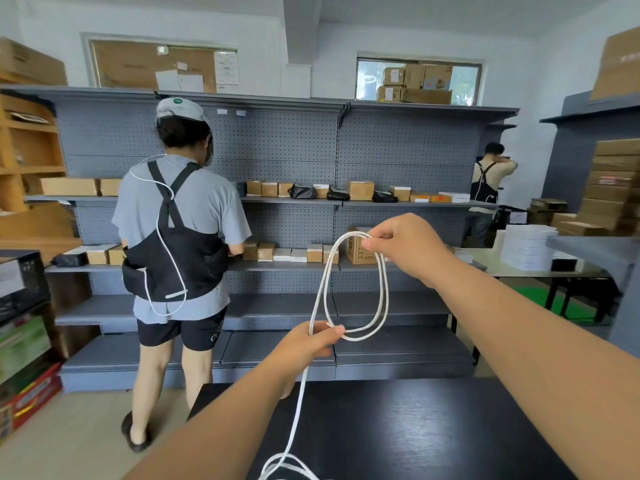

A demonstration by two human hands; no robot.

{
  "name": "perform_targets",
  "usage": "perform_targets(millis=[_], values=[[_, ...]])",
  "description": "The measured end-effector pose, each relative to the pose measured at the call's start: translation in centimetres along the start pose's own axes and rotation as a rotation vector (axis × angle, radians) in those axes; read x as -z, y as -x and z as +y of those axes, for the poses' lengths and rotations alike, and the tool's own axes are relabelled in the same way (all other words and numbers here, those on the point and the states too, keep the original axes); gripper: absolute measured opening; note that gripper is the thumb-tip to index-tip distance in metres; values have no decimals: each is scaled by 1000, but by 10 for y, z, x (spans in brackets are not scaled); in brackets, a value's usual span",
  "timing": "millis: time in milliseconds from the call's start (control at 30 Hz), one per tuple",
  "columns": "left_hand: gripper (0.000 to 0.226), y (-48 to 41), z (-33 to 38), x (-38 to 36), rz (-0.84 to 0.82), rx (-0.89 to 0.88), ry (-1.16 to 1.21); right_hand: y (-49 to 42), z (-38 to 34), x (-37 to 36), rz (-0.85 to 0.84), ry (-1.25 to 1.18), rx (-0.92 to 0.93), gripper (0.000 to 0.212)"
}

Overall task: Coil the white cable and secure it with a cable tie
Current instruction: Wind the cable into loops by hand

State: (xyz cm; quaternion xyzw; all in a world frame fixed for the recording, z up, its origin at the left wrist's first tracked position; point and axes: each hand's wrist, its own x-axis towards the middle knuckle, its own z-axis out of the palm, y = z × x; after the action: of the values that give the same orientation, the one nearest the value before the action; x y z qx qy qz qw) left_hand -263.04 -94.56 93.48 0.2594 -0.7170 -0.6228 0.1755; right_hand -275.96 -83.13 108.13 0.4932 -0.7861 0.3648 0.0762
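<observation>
- One white cable [382,289], held up in the air between two hands, above and beyond a black table [433,427].
- Right hand [401,245]: raised, thumb and fingers pinched shut on the top of the coil.
- Left hand [313,342]: lower, fingers closed round the cable at the bottom of the coil.
- Two loops hang between the hands, lying close beside each other as long ovals.
- One loose strand drops from the left hand to the table's near edge, where it lies in a few blurred turns; their number cannot be told.
- Two other people in view: one [180,216] in a cap and black apron, back turned, at the grey shelves [294,140]; one [490,181] far off at right, also back turned.
- The shelves show two pegboard bays with four levels below the top ledge; small cartons [360,190] and three black bags [302,191] sit on the upper levels, the lowest two are bare.
- A stack of white boxes [526,245] rests on a pale table at right.
</observation>
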Motion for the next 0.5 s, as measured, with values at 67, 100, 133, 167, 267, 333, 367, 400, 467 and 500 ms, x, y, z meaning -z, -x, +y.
perform_targets(millis=[67,100,133,167,267,333,367,400,467,500], values=[[25,-1,-2,-3,-36,26,65,1,0,0,13,-8,-7,20],[26,-1,-2,-5,-45,24,112,2,1,0,22,-22,-15,20],[27,-1,-2,-6,-47,15,158,2,1,0,34,-42,-24,20],[27,-1,-1,-7,-42,-2,197,3,3,-1,48,-66,-37,19],[27,-2,2,-7,12,-68,249,5,8,-4,101,-155,-88,18],[20,-3,5,-5,63,-118,301,6,11,-8,141,-235,-136,17],[17,-3,7,-5,84,-138,322,7,14,-10,159,-275,-165,17],[15,-3,9,-4,102,-156,344,8,16,-12,174,-316,-196,16],[15,-2,14,-2,134,-199,406,11,22,-17,193,-417,-264,14],[16,-2,16,0,154,-220,433,11,26,-21,199,-469,-300,14]])
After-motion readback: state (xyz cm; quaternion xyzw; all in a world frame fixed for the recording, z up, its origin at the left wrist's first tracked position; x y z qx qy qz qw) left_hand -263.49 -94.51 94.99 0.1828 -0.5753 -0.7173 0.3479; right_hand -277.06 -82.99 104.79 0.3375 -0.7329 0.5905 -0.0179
